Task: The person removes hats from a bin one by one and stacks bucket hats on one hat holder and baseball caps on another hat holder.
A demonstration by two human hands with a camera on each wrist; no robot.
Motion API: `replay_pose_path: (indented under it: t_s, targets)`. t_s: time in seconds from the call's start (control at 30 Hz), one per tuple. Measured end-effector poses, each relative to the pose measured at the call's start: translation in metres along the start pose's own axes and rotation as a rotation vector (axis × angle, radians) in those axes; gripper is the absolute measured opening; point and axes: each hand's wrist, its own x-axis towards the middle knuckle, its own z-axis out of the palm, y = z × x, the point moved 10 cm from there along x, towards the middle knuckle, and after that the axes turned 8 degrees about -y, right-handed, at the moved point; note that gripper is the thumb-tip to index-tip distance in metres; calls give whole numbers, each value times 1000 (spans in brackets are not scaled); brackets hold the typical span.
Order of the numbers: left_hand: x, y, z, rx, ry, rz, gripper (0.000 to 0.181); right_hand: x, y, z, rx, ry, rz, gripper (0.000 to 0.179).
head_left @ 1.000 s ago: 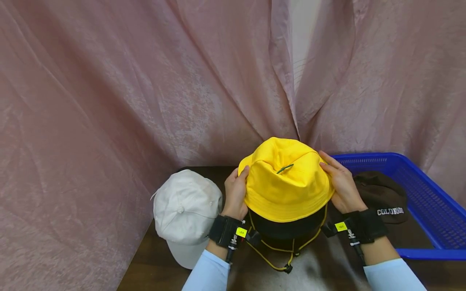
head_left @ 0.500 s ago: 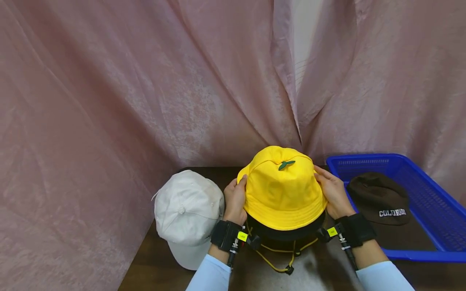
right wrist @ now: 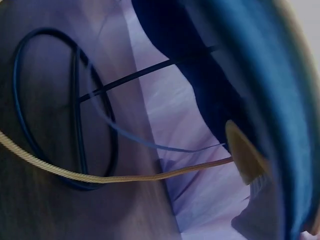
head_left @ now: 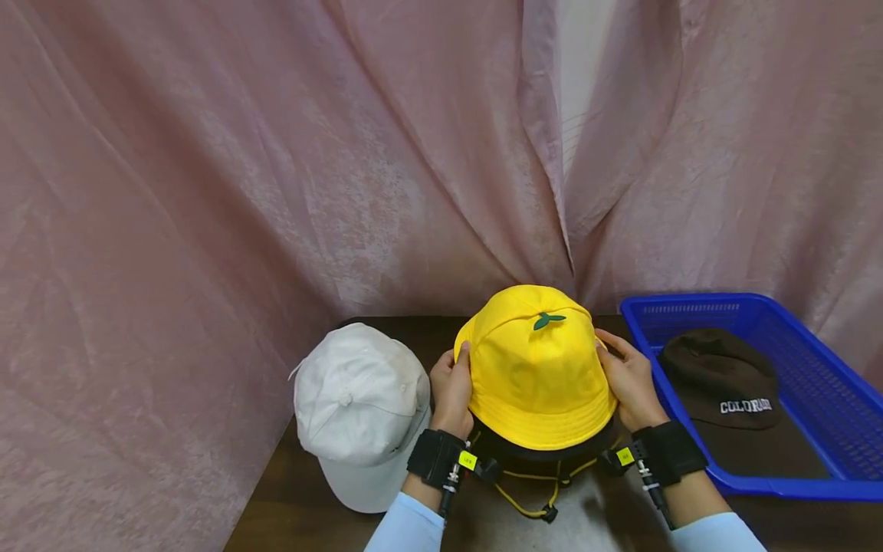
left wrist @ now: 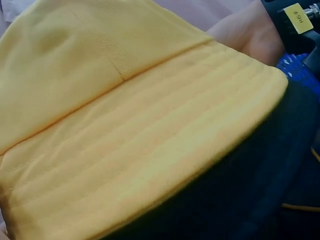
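Between my two hands is a yellow bucket hat point(head_left: 531, 376) with a green sprout on its crown. My left hand point(head_left: 451, 392) grips its left side, thumb on the brim. On the opposite side, my right hand point(head_left: 629, 381) holds the brim edge. Directly beneath shows the dark brim of a black hat point(left wrist: 240, 185), mostly covered. A yellow cord point(right wrist: 120, 178) with a black toggle point(head_left: 549, 512) hangs below it. Thin black wire rings point(right wrist: 112, 125) show under the hats in the right wrist view. Some fingers are hidden behind the brim.
A white cap point(head_left: 359, 399) sits close to my left hand, brim toward me. To the right stands a blue basket point(head_left: 814, 487) with a brown cap point(head_left: 717, 376) lettered COLORADO inside. Pink curtains point(head_left: 414, 169) hang behind the brown table point(head_left: 276, 498).
Both hands have lowered the yellow hat toward me, and less of the black hat shows below it. Its dented crown has filled out, and the sprout now stands upright and spread.
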Motion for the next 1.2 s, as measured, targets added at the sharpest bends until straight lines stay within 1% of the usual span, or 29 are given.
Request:
replay_pose_path:
  t_s: [0.13, 0.2, 0.27, 0.4, 0.5, 0.57, 0.63, 0.8, 0.9, 1.0, 1.07, 1.2]
  targets:
    - [-5, -5, 0, 9, 1, 7, 34, -6, 5, -4, -27, 19, 14, 61]
    - [-8, -7, 0, 1, -11, 4, 37, -10, 7, -7, -2, 18, 22, 66]
    - [-12, -11, -2, -8, -24, -5, 41, -15, 9, -8, 35, -1, 35, 69]
    - [-21, -16, -4, -74, -82, -3, 42, -25, 10, -8, 115, -90, 35, 69]
    - [-26, -18, -3, -122, -125, 1, 38, -31, 8, -7, 140, -153, 6, 65]
    - [-27, -19, -2, -133, -136, 0, 35, -33, 8, -6, 146, -175, -7, 63]
    - [-28, -21, -1, -137, -140, -8, 33, -33, 9, -6, 119, -167, -11, 62]
    - [-27, -28, -1, -111, -112, -31, 31, -29, 13, -9, 8, -95, -18, 55]
    - [-28, -32, -4, -85, -80, -46, 31, -26, 15, -9, -4, -85, -29, 53]
    - [-28, -35, -6, -74, -67, -52, 33, -26, 15, -9, -25, -84, -38, 52]
    - [-29, -36, -7, -68, -59, -57, 34, -27, 13, -10, -76, -74, -46, 52]
    - [-34, -40, -10, -66, -47, -70, 39, -31, 4, -14, -221, -43, -71, 53]
